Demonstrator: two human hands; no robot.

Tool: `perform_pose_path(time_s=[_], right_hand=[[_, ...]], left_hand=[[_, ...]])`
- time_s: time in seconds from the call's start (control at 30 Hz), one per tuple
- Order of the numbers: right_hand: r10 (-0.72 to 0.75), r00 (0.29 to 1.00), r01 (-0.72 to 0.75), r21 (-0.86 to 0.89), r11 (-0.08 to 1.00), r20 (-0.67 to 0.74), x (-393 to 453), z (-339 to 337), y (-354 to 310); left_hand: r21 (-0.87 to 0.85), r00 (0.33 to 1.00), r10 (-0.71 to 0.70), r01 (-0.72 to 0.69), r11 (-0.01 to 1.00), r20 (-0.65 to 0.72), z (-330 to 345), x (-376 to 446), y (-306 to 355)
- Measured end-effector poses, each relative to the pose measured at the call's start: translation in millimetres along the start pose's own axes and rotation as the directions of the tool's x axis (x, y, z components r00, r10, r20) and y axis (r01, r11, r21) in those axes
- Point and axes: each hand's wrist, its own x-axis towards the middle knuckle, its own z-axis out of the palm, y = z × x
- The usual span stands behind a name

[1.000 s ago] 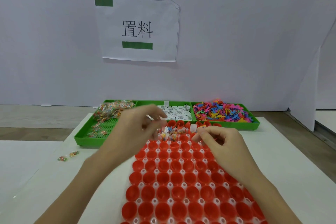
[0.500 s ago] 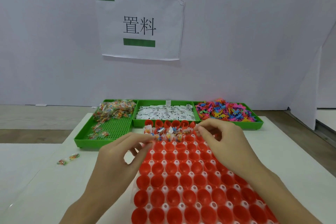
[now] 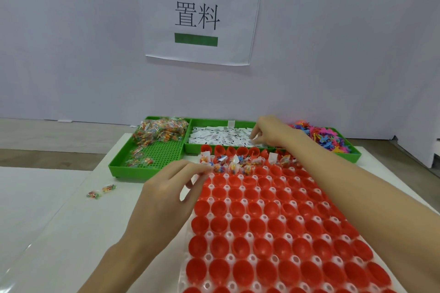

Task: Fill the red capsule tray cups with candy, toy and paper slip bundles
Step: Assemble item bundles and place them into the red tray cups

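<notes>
The white table carries a long red capsule tray running from the near edge to a row of green bins at the back. Nearly all its cups are bare; only the second row from the far end holds bundles, and the very farthest row looks unfilled. The bins hold candy packets on the left, paper slips in the middle and coloured plastic toys on the right. Half a second ago the right hand hovered at the tray's far end; now it has reached over into the slip bin, its fingers curled down among the slips, though whether they have pinched one I cannot tell. The left hand has stayed at the tray's left edge, fingers pinched on what looks like a small packet beside the filled row. That suggests the next bundle is being gathered. Two stray candy packets lie on the table to the left.
</notes>
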Motion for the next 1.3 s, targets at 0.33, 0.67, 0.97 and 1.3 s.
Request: perform_pose_path(time_s=[0.33,0.67,0.97,1.3], right_hand=[[-0.004,1.0,0.005,0.007,1.0,-0.018,6,6,4],[0.073,0.984,-0.039,0.202,0.979,-0.162,-7,7,15],[0.095,0.969,-0.038,0.239,0.97,-0.228,-9,15,18],[0.107,0.939,0.003,0.319,0.948,-0.326,-7,13,17]], left_hand=[[0.012,1.0,-0.018,0.018,1.0,-0.011,0,0,1],[-0.003,0.997,-0.069,0.069,0.998,-0.019,-3,2,2],[0.003,0.998,-0.064,0.064,0.998,-0.004,-7,3,1],[0.019,0.997,-0.08,0.08,0.997,-0.019,-8,3,1]])
